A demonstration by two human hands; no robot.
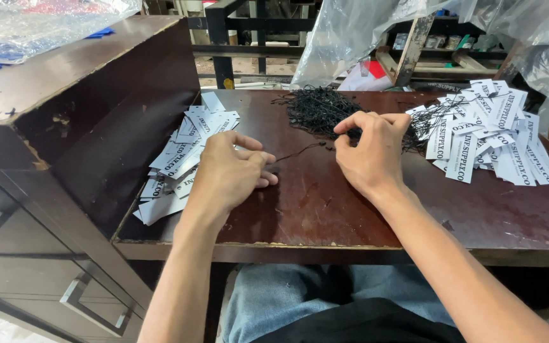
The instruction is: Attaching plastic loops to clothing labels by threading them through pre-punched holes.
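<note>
My left hand (229, 171) rests on the dark wooden table (325, 209), fingers pinched on the end of a thin black string (300, 150) that runs right toward a tangled heap of black strings (318, 108). My right hand (371, 152) sits at the near edge of that heap, fingertips curled and pinching into the strands. A pile of white paper tags (182, 155) lies just left of my left hand. A second pile of white tags with strings attached (490, 130) spreads out to the right of my right hand.
A dark wooden cabinet (65, 127) with metal drawer handles stands tall on the left, against the table. Clear plastic sheeting (363, 32) and wooden shelving crowd the back. My lap in blue jeans (274, 298) shows under the table's front edge.
</note>
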